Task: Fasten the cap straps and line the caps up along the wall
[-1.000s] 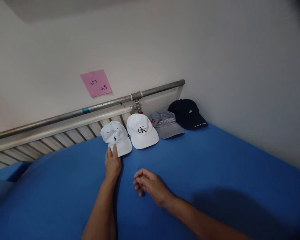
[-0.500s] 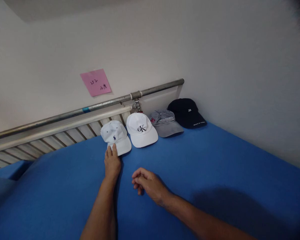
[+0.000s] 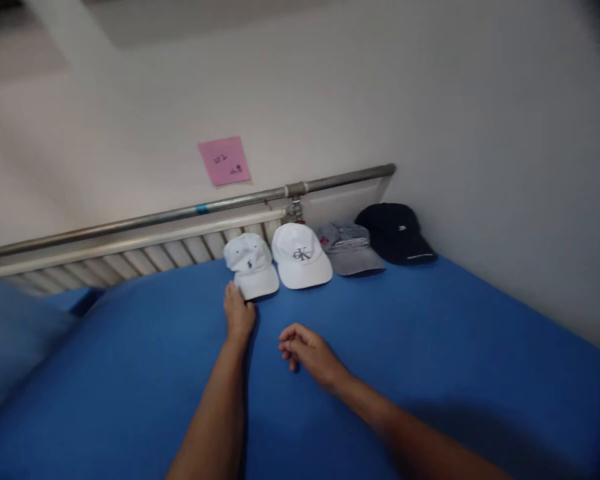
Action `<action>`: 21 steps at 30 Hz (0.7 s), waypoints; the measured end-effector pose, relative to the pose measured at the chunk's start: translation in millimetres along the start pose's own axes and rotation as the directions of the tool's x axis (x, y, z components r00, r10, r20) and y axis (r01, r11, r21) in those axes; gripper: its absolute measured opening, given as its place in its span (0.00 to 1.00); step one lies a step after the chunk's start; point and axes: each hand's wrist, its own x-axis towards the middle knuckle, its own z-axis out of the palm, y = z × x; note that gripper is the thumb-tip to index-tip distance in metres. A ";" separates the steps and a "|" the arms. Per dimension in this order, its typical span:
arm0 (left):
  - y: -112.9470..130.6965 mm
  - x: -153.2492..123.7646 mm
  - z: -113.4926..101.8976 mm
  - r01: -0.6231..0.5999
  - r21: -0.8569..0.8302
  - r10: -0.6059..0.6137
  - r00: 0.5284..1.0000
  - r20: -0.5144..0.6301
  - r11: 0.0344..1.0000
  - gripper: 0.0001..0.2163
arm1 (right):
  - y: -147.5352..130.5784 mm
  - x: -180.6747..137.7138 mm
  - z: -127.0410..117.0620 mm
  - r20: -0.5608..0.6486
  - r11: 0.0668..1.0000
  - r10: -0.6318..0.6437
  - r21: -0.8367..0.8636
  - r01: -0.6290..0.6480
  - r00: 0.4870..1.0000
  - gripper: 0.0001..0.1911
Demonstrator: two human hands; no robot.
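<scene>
My left hand [image 3: 239, 315] is at the front left corner of a white baseball cap [image 3: 251, 263] with a small dark emblem. Its fingers lie along the brim's left side and the thumb stands apart near the front edge. To the right sits a second white baseball cap [image 3: 303, 257] with black "CK" lettering. Beyond it are a grey washed cap [image 3: 353, 250] with a red patch and a black cap [image 3: 395, 233] with small white lettering. My right hand [image 3: 310, 351] hovers over or rests on the blue surface, fingers loosely curled, with nothing in it.
The caps stand in a row on a blue-covered surface [image 3: 145, 373], brims toward me. Behind them run a white radiator [image 3: 145, 260] and a metal pipe [image 3: 250, 199]. A pink note [image 3: 225, 161] is on the wall. Blurred blue fabric [image 3: 15, 347] shows at left.
The view has swung left, so everything appears further right. My left hand has slid from the top of the leftmost cap's brim to its left corner. The right hand keeps its curled pose.
</scene>
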 end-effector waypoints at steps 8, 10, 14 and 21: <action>-7.5 -76.5 -48.7 0.162 -0.186 -0.161 0.987 0.019 0.969 0.27 | -4.6 -1.0 3.5 0.040 0.999 -0.001 -0.043 0.003 0.999 0.13; -14.2 -96.3 -64.2 0.204 -0.268 -0.208 0.978 0.014 0.941 0.26 | -4.0 -3.3 2.8 0.008 0.997 -0.009 -0.080 0.010 1.000 0.16; -30.4 -137.7 -103.4 0.342 -0.488 -0.398 0.917 -0.012 0.803 0.22 | -6.7 -17.7 -0.5 -0.013 0.991 -0.029 -0.128 0.027 0.999 0.17; -59.3 -215.4 -189.7 0.387 -0.834 -0.711 0.703 -0.011 0.395 0.11 | -8.1 -27.2 -0.4 -0.009 0.987 -0.046 -0.154 0.044 0.999 0.15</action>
